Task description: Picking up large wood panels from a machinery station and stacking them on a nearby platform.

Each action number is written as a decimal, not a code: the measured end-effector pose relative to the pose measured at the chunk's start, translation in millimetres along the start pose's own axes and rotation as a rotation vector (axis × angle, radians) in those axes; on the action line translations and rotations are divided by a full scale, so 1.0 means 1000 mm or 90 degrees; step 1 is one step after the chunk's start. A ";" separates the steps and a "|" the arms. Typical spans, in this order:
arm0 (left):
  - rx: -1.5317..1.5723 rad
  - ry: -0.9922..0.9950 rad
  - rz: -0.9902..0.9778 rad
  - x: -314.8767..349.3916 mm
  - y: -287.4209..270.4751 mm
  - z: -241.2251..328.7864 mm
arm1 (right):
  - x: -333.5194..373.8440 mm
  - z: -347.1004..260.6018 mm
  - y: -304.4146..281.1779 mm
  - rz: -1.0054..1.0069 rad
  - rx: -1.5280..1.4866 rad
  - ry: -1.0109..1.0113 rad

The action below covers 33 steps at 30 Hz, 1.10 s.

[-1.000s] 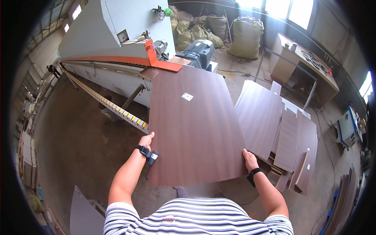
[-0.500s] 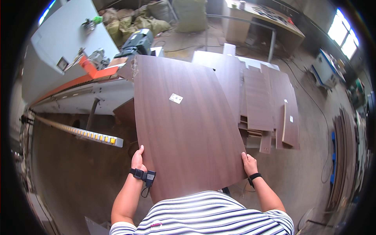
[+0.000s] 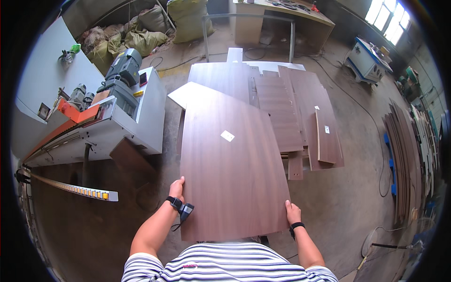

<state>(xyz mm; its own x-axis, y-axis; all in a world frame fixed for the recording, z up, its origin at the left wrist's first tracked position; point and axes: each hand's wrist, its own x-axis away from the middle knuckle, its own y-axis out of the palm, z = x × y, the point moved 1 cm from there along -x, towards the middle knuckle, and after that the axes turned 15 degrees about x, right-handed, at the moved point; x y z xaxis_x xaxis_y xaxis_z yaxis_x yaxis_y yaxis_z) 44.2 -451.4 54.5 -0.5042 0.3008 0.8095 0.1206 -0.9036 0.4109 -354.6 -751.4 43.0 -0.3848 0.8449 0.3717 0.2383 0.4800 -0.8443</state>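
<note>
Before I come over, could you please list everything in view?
Large panel: 1, brown, between both hands
Label: 1, white, on that panel
Panel pile: several sheets, mostly brown, beyond it
Narrow board: 1, brown, on the pile
Machine: 1, white and orange, left
Large motor: 1, grey, on machine
Phone: 1, dark, on machine
Roller rail: 1, grey and yellow, lower left
Sacks: several, mostly green, upper left
Metal frame: 1, grey, beyond the pile
Desk: 1, tan, top
Cabinet: 1, white and blue, upper right
Stacked boards: several, mostly brown, right
Wristbands: 2, black, wrists
Striped shirt: 1, white and dark, bottom
Left hand: 1, panel's left edge
Right hand: 1, panel's right edge
</note>
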 end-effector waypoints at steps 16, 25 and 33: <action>-0.394 -0.104 -0.053 -0.098 -0.041 -0.142 | -0.095 -0.058 0.019 0.186 0.059 -0.212; -0.310 0.216 -0.027 -0.096 0.031 -0.012 | 0.029 -0.056 0.124 -0.276 -0.446 0.302; -0.050 0.285 -0.042 -0.212 0.094 0.190 | 0.000 -0.131 0.147 -0.372 -0.728 0.463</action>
<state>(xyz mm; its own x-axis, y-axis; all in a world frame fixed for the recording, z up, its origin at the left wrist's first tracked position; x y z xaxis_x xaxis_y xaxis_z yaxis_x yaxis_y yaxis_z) 324.4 -542.6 1.6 -0.8302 0.2133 0.5150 0.0190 -0.9126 0.4085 -203.0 -650.2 -30.6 -0.2328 0.2347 0.9438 0.9017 0.4157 0.1190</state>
